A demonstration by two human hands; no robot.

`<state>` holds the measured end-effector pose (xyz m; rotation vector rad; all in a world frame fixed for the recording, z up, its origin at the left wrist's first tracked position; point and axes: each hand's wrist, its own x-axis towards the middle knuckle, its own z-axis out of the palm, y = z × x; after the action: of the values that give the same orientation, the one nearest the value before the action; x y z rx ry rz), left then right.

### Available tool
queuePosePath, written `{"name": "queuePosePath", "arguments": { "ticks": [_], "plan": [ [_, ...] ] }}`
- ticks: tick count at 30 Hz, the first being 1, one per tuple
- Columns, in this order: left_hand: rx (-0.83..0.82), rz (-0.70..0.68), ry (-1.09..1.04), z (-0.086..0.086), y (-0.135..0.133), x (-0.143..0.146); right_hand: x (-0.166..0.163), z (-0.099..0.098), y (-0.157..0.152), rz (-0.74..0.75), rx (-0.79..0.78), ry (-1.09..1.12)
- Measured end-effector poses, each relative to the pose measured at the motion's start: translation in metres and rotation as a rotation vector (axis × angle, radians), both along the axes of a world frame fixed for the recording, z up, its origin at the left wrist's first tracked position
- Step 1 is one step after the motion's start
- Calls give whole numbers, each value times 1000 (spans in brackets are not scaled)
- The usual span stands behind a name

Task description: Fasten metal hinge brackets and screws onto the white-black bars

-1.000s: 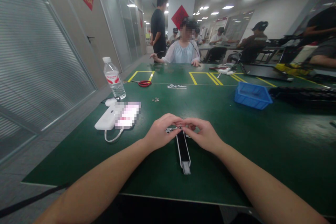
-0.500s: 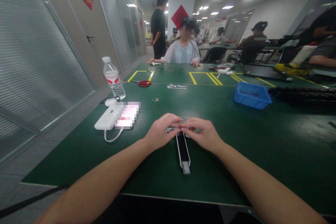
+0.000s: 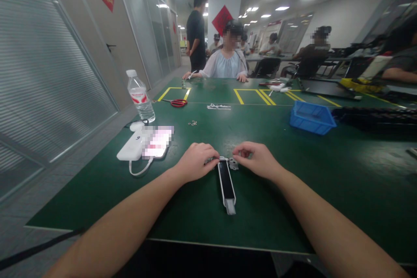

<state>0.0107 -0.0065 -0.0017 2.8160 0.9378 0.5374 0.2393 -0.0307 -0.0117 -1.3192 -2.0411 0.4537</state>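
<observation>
A long, narrow device with a black face and white edges [image 3: 226,181] lies on the green table in front of me, a greyish tab at its near end. At its far end a silvery, hole-pierced bracket [image 3: 233,164] sticks out to the right. My left hand [image 3: 198,163] is closed at the far left corner, thumb and fingers pinching the bracket's left part, which they mostly cover. Just right of the far end, my right hand [image 3: 256,159] hovers with fingers curled and thumb close to the index finger. Whatever lies between its fingertips is too small to make out.
Small metal parts [image 3: 193,123] lie beyond my left hand. A power bank [image 3: 130,145], a phone [image 3: 159,142] and a water bottle [image 3: 140,97] stand left. Red-handled scissors [image 3: 179,103], white strips [image 3: 219,107] and a blue bin [image 3: 312,117] are farther off. A person sits opposite.
My hands were together over the device's far end. The right hand has drawn away to the right and the left slightly left, baring the far end and the bracket's right part.
</observation>
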Motion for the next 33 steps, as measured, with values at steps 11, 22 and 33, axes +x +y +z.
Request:
{"name": "queuePosePath", "arguments": {
  "ticks": [11,22,33],
  "plan": [
    [0,48,46,7,-1,-3,2,-1,1,50,-113,-75],
    [-14,32,56,6,-1,-3,2,-1,1,47,-161,-72],
    [-18,15,53,6,-1,-3,2,-1,0,40,-165,-70]
  ]
}}
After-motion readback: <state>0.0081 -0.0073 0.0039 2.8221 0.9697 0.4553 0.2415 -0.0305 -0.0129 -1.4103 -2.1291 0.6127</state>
